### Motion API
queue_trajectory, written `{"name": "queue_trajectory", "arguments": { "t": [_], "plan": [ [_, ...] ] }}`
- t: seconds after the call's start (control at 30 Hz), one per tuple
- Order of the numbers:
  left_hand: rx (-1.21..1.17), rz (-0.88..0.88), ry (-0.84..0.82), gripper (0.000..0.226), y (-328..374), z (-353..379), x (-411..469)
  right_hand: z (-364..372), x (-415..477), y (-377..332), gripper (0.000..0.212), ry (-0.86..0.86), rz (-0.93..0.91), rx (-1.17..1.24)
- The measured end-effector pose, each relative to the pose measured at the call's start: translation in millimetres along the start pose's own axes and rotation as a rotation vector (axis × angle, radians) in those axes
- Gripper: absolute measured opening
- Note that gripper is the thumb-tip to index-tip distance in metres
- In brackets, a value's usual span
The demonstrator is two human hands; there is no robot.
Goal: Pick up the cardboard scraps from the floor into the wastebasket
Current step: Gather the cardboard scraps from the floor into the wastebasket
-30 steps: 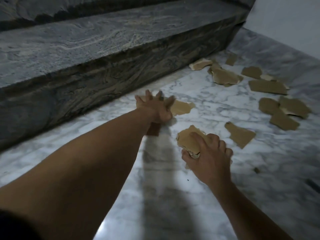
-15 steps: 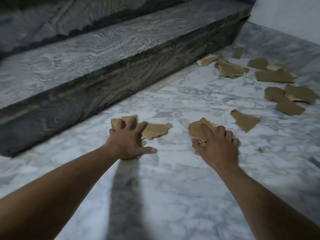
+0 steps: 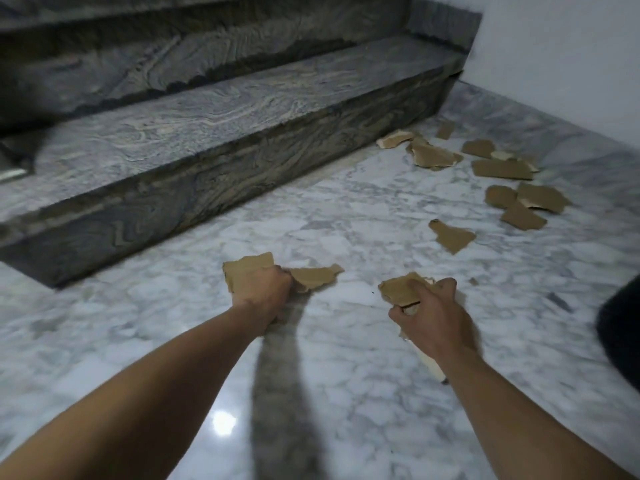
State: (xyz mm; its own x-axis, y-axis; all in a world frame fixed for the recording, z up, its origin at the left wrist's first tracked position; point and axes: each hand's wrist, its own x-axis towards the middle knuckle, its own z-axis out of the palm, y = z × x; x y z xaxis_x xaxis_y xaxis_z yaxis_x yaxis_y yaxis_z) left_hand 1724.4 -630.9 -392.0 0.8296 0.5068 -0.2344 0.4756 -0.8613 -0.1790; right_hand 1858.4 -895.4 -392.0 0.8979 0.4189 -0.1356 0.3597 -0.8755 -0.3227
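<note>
holding torn cardboard in both fists, the person leans over the marble floor [image 3: 346,209] just in front of the dark stone step [image 3: 242,157]. the left hand [image 3: 265,289] is curled shut around a bunch of scraps [image 3: 247,268], with one torn flap [image 3: 317,275] sticking out toward the other hand. the right hand [image 3: 429,315] is closed over another brown piece [image 3: 401,289], and a pale strip [image 3: 429,365] pokes out beneath its wrist. the relation that matters next: a dark rounded shape [image 3: 620,341] at the frame's right edge, well away from the step, may be the wastebasket, though too little of it shows to be sure; if so, it lies to the right of both hands and the right hand is nearer. the loose scraps lie further along the step toward the white wall [image 3: 561,57]. nearest is a single wedge-shaped scrap [image 3: 453,237], beyond the right hand, its long axis running diagonally with the narrow tip toward the step. past it the main scatter [image 3: 512,168] spreads in a loose band out from the step's far end, lying flat, some pieces overlapping.
</note>
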Motion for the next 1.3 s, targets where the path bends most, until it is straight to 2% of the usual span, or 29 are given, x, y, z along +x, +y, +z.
{"name": "queue_trajectory", "arguments": {
  "t": [0.1, 0.2, 0.27, 0.33, 0.37, 0.43, 0.47, 0.53, 0.63, 0.73, 0.93, 1.03, 1.2, 1.3],
  "plan": [
    [0.003, -0.002, -0.057, 0.017, -2.1, -4.3, -2.5, -15.8, -7.6, 4.0, 0.066, -0.009, 0.022, -0.015],
    [0.057, 0.064, 0.022, 0.009, -3.9, -9.3, -9.2, -26.9, -12.4, 7.2, 0.067, -0.007, 0.019, -0.020],
    [-0.016, 0.027, 0.127, 0.035, -3.1, -12.8, -18.1, -29.1, -13.3, 8.5, 0.066, 0.012, 0.015, -0.013],
    [-0.229, -0.216, 0.184, 0.065, -4.4, -19.7, -24.5, -28.4, -11.5, 7.4, 0.066, 0.026, 0.011, -0.014],
    [-0.343, -0.374, 0.138, 0.084, -6.1, -17.3, -21.4, -27.5, -9.9, 5.4, 0.065, 0.028, 0.010, -0.013],
    [-0.568, -0.611, -0.067, 0.126, -3.0, -16.5, -14.4, -24.1, -5.4, 0.1, 0.065, 0.026, 0.006, -0.007],
    [-0.648, -0.672, -0.167, 0.137, 0.6, -15.9, -8.6, -21.8, -3.1, -3.0, 0.065, 0.025, -0.001, 0.000],
    [-0.676, -0.707, -0.260, 0.138, 8.6, -20.7, -0.5, -16.9, -0.3, -8.3, 0.066, 0.019, -0.010, 0.007],
    [-0.684, -0.697, -0.211, 0.120, 5.1, -22.6, 4.7, -8.8, -1.2, -12.2, 0.068, -0.007, -0.005, 0.010],
    [-0.803, -0.692, -0.243, 0.118, -3.2, -19.6, 2.9, -7.2, -5.5, -10.2, 0.069, -0.014, -0.012, 0.014],
    [-0.915, -0.447, -0.153, 0.093, 19.1, -27.1, -14.4, -40.4, -15.2, 0.0, 0.072, -0.003, -0.035, -0.024],
    [-0.945, -0.332, -0.091, 0.086, 37.5, -61.1, -11.2, -84.3, -18.6, 8.8, 0.070, 0.054, -0.061, -0.075],
    [-1.036, -0.141, 0.044, 0.084, 88.8, -162.0, -3.1, -194.0, -30.0, 33.1, 0.070, 0.206, -0.083, -0.160],
    [-1.096, -0.001, 0.153, 0.098, 139.9, -229.4, -2.3, -263.9, -46.5, 59.9, 0.068, 0.320, -0.073, -0.205]
  ]
}}
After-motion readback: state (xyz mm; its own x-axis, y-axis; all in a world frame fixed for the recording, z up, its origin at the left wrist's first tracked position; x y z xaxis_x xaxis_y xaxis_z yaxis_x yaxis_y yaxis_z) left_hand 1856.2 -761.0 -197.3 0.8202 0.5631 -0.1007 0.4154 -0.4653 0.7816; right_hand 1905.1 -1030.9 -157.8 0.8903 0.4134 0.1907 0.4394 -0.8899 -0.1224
